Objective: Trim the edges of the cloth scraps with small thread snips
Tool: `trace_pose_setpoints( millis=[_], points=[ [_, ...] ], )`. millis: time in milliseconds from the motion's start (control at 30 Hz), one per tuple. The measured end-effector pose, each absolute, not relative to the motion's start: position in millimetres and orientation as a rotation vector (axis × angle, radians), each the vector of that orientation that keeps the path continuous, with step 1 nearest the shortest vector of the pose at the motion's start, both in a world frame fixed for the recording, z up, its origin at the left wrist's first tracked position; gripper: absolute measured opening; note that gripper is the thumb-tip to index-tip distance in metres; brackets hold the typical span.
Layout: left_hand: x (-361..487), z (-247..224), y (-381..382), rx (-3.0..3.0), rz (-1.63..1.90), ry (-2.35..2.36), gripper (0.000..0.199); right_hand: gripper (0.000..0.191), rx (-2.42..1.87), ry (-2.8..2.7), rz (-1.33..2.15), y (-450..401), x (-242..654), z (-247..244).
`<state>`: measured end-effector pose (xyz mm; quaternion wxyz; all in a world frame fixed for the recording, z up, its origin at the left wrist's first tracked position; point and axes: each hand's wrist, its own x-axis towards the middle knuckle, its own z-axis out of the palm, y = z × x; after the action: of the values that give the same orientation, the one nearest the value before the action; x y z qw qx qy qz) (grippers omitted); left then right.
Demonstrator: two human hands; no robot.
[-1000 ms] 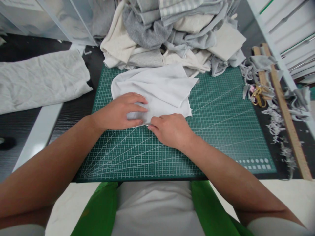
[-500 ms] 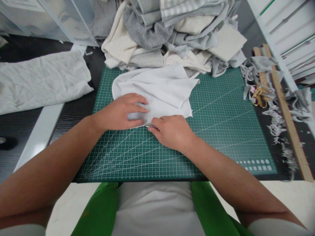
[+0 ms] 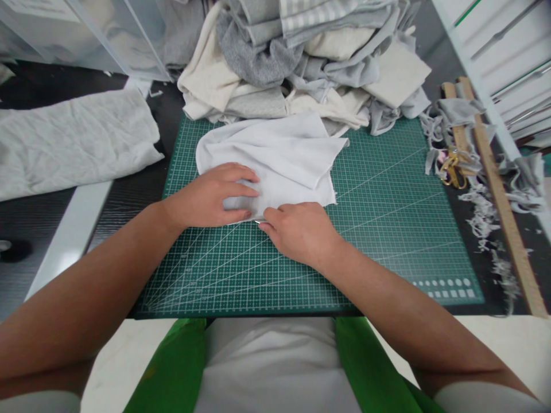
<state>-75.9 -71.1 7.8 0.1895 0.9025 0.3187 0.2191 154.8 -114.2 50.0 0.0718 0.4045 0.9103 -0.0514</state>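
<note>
A white piece of cloth (image 3: 279, 152) lies in soft folds on the green gridded cutting mat (image 3: 387, 229). My left hand (image 3: 217, 195) rests on its near left part, palm down, fingers spread and thumb along the near edge. At that same edge my right hand (image 3: 301, 232) is closed, thumb and forefinger pinched. A thin, shiny metal tip (image 3: 257, 221) pokes out from the pinch toward my left thumb. The rest of that small tool is hidden inside my right hand, so its kind cannot be made out.
A heap of grey and cream cloths (image 3: 301, 63) covers the mat's far edge. Gold-handled scissors (image 3: 451, 169), a wooden ruler (image 3: 503, 206) and frayed scraps (image 3: 482, 218) lie at right. A pale folded cloth (image 3: 77, 143) and a clear plastic bin (image 3: 116, 34) are at left.
Almost nothing differs. My right hand's fingertips have shifted very slightly at the cloth's near edge; my left hand and the cloth stay in place.
</note>
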Motion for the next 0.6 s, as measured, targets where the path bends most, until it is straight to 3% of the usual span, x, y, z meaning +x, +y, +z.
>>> trace_pose_setpoints(
  millis=[600],
  points=[
    [-77.4, 8.5, -70.3, 2.551, 0.593, 0.862, 0.034, 0.036, 1.203, 2.803, -0.213, -109.8, 162.3, 43.7]
  ],
)
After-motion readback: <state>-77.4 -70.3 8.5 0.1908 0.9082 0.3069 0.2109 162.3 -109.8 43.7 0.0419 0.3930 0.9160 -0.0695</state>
